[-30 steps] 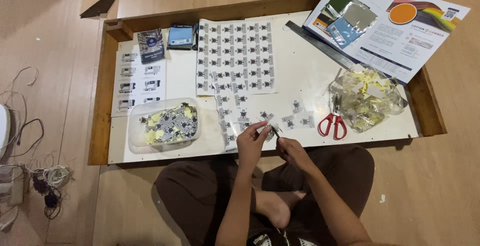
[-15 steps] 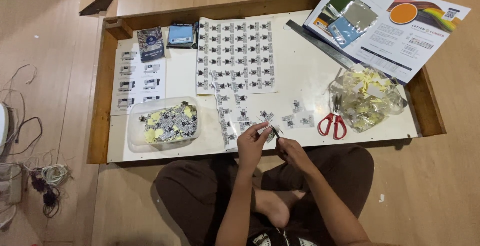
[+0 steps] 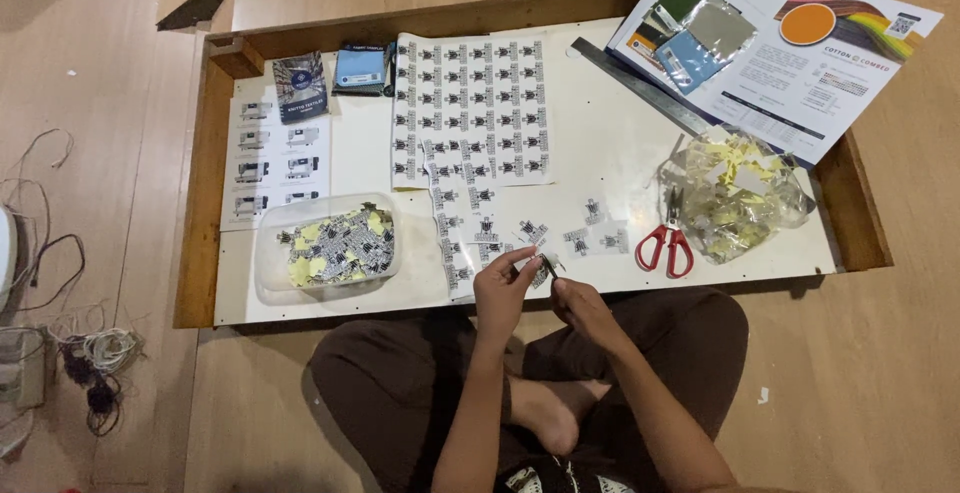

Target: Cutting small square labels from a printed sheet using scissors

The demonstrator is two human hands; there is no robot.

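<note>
Both hands meet over the near edge of the white board [image 3: 620, 153]. Left hand [image 3: 503, 291] pinches a small printed sticker [image 3: 530, 261] between thumb and fingertips; right hand [image 3: 577, 303] is closed on a thin dark tool [image 3: 549, 268] touching the sticker, kind unclear.

Sticker sheet [image 3: 470, 98], rows of black-and-white labels, lies at the board's far middle; a cut strip runs from it toward the near edge. Clear tub [image 3: 328, 248] of yellow-and-black cut pieces: near-left corner. Red-handled scissors [image 3: 667, 243]: near-right, just beside a clear bag [image 3: 738, 193] of yellow scraps. Colour brochure [image 3: 790, 43] overhangs the far-right corner. Two small blue packets [image 3: 330, 71] at far left.
</note>
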